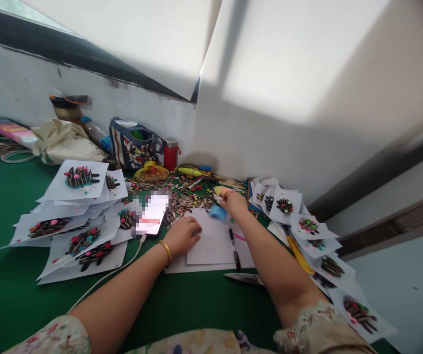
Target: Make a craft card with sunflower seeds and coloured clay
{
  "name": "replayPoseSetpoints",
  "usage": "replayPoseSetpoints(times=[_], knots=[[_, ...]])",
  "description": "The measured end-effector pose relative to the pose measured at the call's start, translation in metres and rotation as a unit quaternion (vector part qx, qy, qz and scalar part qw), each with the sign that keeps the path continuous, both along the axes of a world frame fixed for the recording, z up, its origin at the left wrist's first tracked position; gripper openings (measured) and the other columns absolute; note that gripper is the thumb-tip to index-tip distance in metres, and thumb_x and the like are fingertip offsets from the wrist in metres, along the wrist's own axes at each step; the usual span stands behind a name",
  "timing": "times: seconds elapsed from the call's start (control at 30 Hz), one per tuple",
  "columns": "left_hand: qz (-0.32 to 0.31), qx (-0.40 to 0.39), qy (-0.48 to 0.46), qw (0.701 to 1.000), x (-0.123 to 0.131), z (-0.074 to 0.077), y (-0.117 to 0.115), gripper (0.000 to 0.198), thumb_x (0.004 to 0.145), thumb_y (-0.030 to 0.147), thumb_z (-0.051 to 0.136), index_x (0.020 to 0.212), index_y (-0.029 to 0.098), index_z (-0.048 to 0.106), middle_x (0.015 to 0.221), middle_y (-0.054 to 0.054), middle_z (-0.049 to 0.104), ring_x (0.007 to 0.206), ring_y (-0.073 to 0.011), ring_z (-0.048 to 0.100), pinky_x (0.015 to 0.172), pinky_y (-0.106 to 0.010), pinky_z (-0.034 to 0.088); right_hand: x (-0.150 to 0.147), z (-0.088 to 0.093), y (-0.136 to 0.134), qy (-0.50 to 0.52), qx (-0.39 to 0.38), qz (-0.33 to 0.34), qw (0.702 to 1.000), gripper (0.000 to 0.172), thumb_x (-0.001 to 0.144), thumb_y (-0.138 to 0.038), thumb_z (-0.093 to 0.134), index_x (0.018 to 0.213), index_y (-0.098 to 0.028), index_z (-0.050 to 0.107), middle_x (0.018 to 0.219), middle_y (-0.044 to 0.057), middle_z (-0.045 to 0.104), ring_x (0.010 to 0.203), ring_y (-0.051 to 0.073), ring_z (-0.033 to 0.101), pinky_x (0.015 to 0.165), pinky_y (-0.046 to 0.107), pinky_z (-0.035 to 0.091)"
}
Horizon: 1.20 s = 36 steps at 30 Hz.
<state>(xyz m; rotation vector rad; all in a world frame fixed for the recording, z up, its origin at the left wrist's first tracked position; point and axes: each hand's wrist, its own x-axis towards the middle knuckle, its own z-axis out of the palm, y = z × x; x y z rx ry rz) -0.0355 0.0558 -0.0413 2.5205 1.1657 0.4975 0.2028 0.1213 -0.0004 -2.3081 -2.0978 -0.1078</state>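
While a green tabletop spans the near side, a broad pile of seed-decorated cards covers its left part, and a narrower row of similar cards runs along the right. Loose striped seeds spread across the far middle. Near the centre lies a white paper sheet, on top of a larger one. Both forearms slant inward from the near edge, the right one reaching farther. The left hand rests palm down at the sheet's left edge, fingers loosely extended toward the right, gripping nothing. The right hand bends its fingers at the sheet's far edge, beside a blue piece; whether it holds anything I cannot tell. Left of the sheet sits a lit smartphone; near the right forearm lies a black pen.
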Motion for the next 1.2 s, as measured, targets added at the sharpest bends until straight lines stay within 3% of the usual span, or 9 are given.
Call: replayPoseSetpoints(times=[0.1,0.33,0.5,0.6,0.77,0.87,0.93,1.03,1.2], knots=[[-0.003,0.0,-0.002,1.0,0.0,0.0,0.001,0.021,0.079,0.028,0.066,0.099,0.025,0.071,0.109,-0.005,0.065,0.104,-0.0232,0.058,0.095,-0.036,0.041,0.005,0.002,-0.007,0.006,0.008,-0.004,1.0,0.031,0.093,-0.035,0.044,0.106,-0.023,0.069,0.113,0.011,0.066,0.106,0.024,0.058,0.085,0.032,0.042],[-0.004,0.007,-0.016,1.0,-0.001,0.0,-0.001,0.019,0.08,0.027,0.065,0.097,0.025,0.071,0.107,-0.006,0.065,0.102,-0.0238,0.058,0.092,-0.038,0.042,0.004,0.003,-0.004,0.021,-0.024,0.021,0.999,0.04,0.086,-0.057,0.051,0.106,-0.029,0.071,0.111,0.009,0.068,0.108,0.027,0.057,0.089,0.037,0.041],[-0.003,0.007,-0.015,1.0,-0.001,0.002,-0.003,0.019,0.079,0.026,0.065,0.097,0.024,0.071,0.107,-0.006,0.065,0.102,-0.0242,0.058,0.091,-0.038,0.042,-0.003,0.002,0.001,0.017,-0.022,0.007,1.0,0.04,0.082,-0.055,0.057,0.096,-0.021,0.073,0.11,0.013,0.067,0.107,0.029,0.057,0.09,0.04,0.039],[-0.011,0.014,-0.014,1.0,-0.001,0.004,-0.005,0.018,0.08,0.025,0.065,0.097,0.024,0.07,0.106,-0.006,0.065,0.102,-0.0241,0.058,0.091,-0.037,0.042,-0.005,0.007,-0.005,0.016,0.017,-0.001,1.0,0.038,0.087,-0.049,0.051,0.102,-0.019,0.07,0.115,0.014,0.065,0.111,0.028,0.054,0.091,0.039,0.038],[-0.024,0.032,0.005,0.999,0.001,0.003,-0.006,0.019,0.081,0.024,0.064,0.1,0.023,0.069,0.106,-0.007,0.065,0.103,-0.0244,0.058,0.092,-0.038,0.042,-0.006,0.015,-0.035,0.124,0.184,0.031,0.975,0.034,0.09,-0.039,0.048,0.113,-0.018,0.06,0.106,0.01,0.066,0.103,0.024,0.056,0.089,0.034,0.04],[-0.022,0.033,-0.004,0.999,0.002,0.003,-0.006,0.023,0.081,0.022,0.063,0.103,0.023,0.068,0.108,-0.007,0.066,0.104,-0.025,0.058,0.093,-0.038,0.042,-0.012,0.01,-0.065,0.219,0.173,0.086,0.956,0.032,0.088,-0.036,0.052,0.112,-0.017,0.059,0.101,0.008,0.067,0.091,0.021,0.06,0.082,0.031,0.044],[-0.016,0.034,-0.027,0.999,0.003,0.005,-0.008,0.023,0.081,0.022,0.064,0.104,0.022,0.067,0.109,-0.008,0.066,0.105,-0.0254,0.058,0.094,-0.039,0.043,-0.018,0.002,-0.087,0.257,0.178,0.129,0.941,0.032,0.087,-0.035,0.052,0.114,-0.017,0.058,0.106,0.009,0.066,0.096,0.022,0.059,0.085,0.033,0.045],[-0.003,0.039,-0.111,0.993,0.004,0.011,-0.013,0.025,0.085,0.025,0.061,0.109,0.021,0.064,0.109,-0.008,0.065,0.105,-0.0236,0.058,0.095,-0.039,0.043,-0.027,-0.01,-0.113,0.289,0.199,0.172,0.92,0.035,0.088,-0.033,0.053,0.119,-0.018,0.055,0.117,0.011,0.062,0.108,0.024,0.056,0.095,0.038,0.043],[0.018,0.018,-0.267,0.963,0.008,0.02,-0.026,0.026,0.089,0.024,0.054,0.115,0.021,0.054,0.104,-0.005,0.063,0.092,-0.0165,0.06,0.087,-0.033,0.049,-0.035,-0.02,-0.128,0.317,0.205,0.211,0.902,0.031,0.089,-0.029,0.052,0.119,-0.02,0.055,0.115,0.01,0.062,0.106,0.023,0.056,0.094,0.039,0.045]])
